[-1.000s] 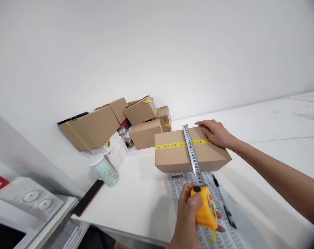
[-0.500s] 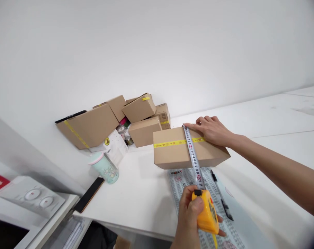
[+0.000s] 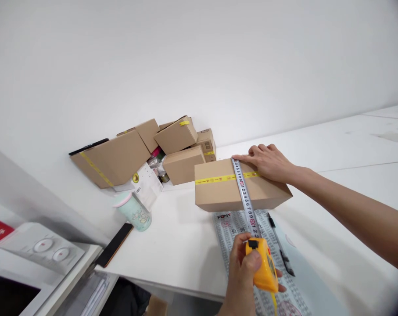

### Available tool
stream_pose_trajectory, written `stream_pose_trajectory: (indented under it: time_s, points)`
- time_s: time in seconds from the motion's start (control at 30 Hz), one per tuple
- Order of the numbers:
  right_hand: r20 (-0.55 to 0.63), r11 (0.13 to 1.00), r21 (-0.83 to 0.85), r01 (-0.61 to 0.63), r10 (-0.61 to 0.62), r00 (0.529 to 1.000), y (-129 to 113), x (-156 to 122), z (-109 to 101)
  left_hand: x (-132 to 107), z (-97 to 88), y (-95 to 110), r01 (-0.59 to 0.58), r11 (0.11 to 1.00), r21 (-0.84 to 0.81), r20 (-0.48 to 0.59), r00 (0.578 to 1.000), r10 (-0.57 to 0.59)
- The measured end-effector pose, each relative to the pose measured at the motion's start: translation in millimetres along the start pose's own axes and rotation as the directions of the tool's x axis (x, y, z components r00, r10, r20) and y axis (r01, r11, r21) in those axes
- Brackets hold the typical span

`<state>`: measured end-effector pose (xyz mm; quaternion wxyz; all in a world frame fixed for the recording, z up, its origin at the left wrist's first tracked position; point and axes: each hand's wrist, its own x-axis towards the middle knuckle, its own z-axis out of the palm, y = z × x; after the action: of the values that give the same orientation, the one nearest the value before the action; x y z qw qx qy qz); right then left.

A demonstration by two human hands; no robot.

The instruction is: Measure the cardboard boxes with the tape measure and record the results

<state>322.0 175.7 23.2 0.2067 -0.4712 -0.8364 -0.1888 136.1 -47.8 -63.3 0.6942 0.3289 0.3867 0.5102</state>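
Observation:
My left hand [image 3: 243, 272] is wrapped around a yellow tape measure [image 3: 264, 267], its thumb on the case near the black button. From the case, the metal blade [image 3: 245, 197] runs up across a taped cardboard box [image 3: 218, 193] to its far edge. There my right hand [image 3: 267, 162] lies over the box, its index finger pressing the blade's end and its other fingers bent over the edge. The right thumb is hidden. Yellow printed tape crosses the box under the blade. Beneath the tape measure lies a printed sheet [image 3: 227, 241] with a black pen [image 3: 281, 245] on it.
Several cardboard boxes [image 3: 184, 164] are piled against the wall at the back left. Nearer stand a mint-green tumbler [image 3: 136, 213] and a flat black object [image 3: 115, 245] at the white table's [image 3: 166, 250] left edge. A white appliance with knobs [image 3: 42, 245] is at lower left.
The tape measure case has shifted slightly right, and a little more blade shows beyond the 20 mark. My right hand keeps its place at the blade's end on the box.

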Motion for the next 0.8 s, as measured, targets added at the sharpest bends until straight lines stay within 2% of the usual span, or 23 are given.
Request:
stream_pose_trajectory:
  time_s: [0.1,0.13,0.2,0.27,0.33,0.4,0.43,0.5,0.6,0.7,0.8]
  points:
    - [-0.008,0.999,0.043,-0.020,0.021,1.000,-2.3,-3.8,-1.9,-3.0,-1.9,-0.6,-0.009,1.000,-0.010,0.009,1.000,0.009]
    - [-0.017,0.996,0.064,-0.062,0.063,0.998,-3.1,-6.3,-2.8,-5.3,-4.8,0.3,-0.023,1.000,-0.015,0.011,1.000,0.023]
    - [-0.024,0.967,0.132,-0.217,0.222,0.975,-4.1,-12.9,-4.6,-11.6,-14.8,6.4,-0.099,0.995,-0.024,-0.002,0.995,0.099]
    - [0.037,0.873,0.243,-0.422,0.427,0.904,-3.8,-20.8,-6.1,-18.2,-29.5,20.0,-0.250,0.968,-0.009,-0.050,0.967,0.249]
    - [0.179,0.726,0.340,-0.598,0.575,0.799,-2.9,-29.2,-7.3,-22.4,-46.0,40.1,-0.413,0.909,0.055,-0.154,0.896,0.416]
    - [0.304,0.587,0.414,-0.696,0.631,0.714,-3.1,-37.7,-8.4,-22.3,-60.5,60.9,-0.494,0.857,0.149,-0.267,0.814,0.516]
    - [0.336,0.535,0.458,-0.710,0.635,0.696,-4.1,-42.0,-9.1,-20.6,-66.3,69.2,-0.493,0.852,0.176,-0.297,0.798,0.524]
    - [0.340,0.461,0.580,-0.671,0.612,0.714,-7.8,-50.9,-11.3,-14.7,-74.5,78.8,-0.442,0.881,0.168,-0.313,0.823,0.473]
    - [0.274,0.413,0.738,-0.534,0.540,0.796,-15.1,-62.3,-15.3,-3.0,-80.4,76.8,-0.351,0.928,0.124,-0.282,0.884,0.372]
    - [0.202,0.350,0.851,-0.393,0.471,0.859,-18.8,-68.4,-12.3,8.9,-83.3,68.4,-0.343,0.927,0.151,-0.263,0.890,0.372]
    - [0.148,0.263,0.923,-0.280,0.431,0.890,-17.0,-71.2,6.6,21.3,-87.5,63.4,-0.347,0.920,0.181,-0.259,0.886,0.385]
